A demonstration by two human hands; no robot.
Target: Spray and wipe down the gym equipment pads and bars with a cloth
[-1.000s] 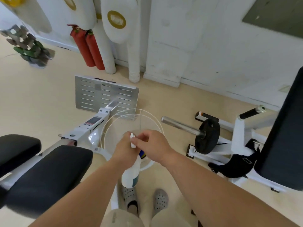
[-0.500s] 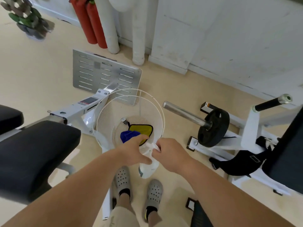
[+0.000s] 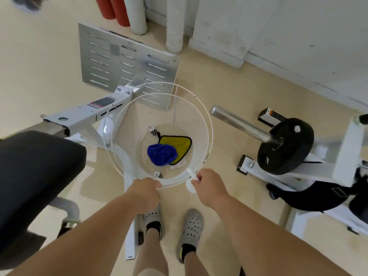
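A white wire basket (image 3: 207, 124) stands on the floor in front of me. At its bottom lie a crumpled blue cloth (image 3: 161, 154) and a yellow cloth (image 3: 177, 144). My left hand (image 3: 144, 189) has its fingers curled at the basket's near rim. My right hand (image 3: 211, 188) pinches the top of a white spray bottle (image 3: 190, 185) just outside the near rim; most of the bottle is hidden by the hand. A black seat pad (image 3: 35, 176) is at the left. A steel bar (image 3: 239, 124) carries a black weight plate (image 3: 284, 146) at the right.
A slotted silver foot plate (image 3: 127, 58) on a white machine frame (image 3: 83, 116) stands behind the basket. Red cylinders (image 3: 115, 8) and white padded posts (image 3: 174, 22) lean at the wall. A black strap (image 3: 314, 198) lies by the right machine. My feet in grey clogs (image 3: 191, 228) are below.
My view has tilted down over the basket. My left hand has let go of the bottle and moved to the basket's rim. My right hand has moved the bottle to the right.
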